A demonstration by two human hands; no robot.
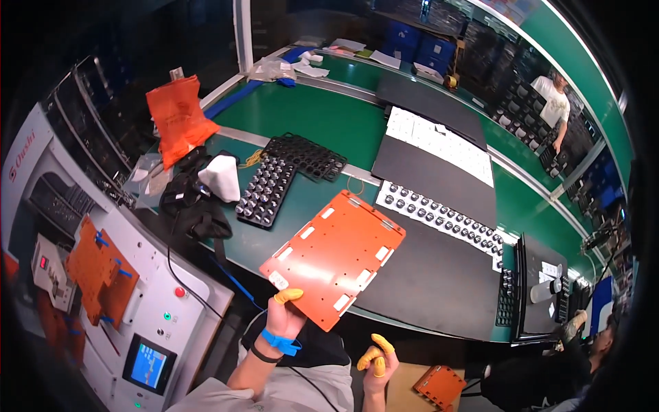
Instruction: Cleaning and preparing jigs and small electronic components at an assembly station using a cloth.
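Note:
My left hand (281,319) grips a flat orange plate (333,257) by its near left corner, the thumb lying on top. The plate has small holes, white rectangular patches along its edges and a pale label at that corner; it is tilted above the bench edge. Yellow finger cots cover some fingertips, and a blue strap circles my left wrist. My right hand (379,364) is below and right of the plate, apart from it, with fingers partly bent, spread and holding nothing. A smaller-looking orange fixture (439,386) lies near my right hand on a tan surface.
A machine with a screen (149,364) and another orange plate (103,268) stands at left. On the green bench are a black tray of round parts (266,191), a white strip of round parts (439,218) and black mats (425,275). Another person (549,371) works at lower right.

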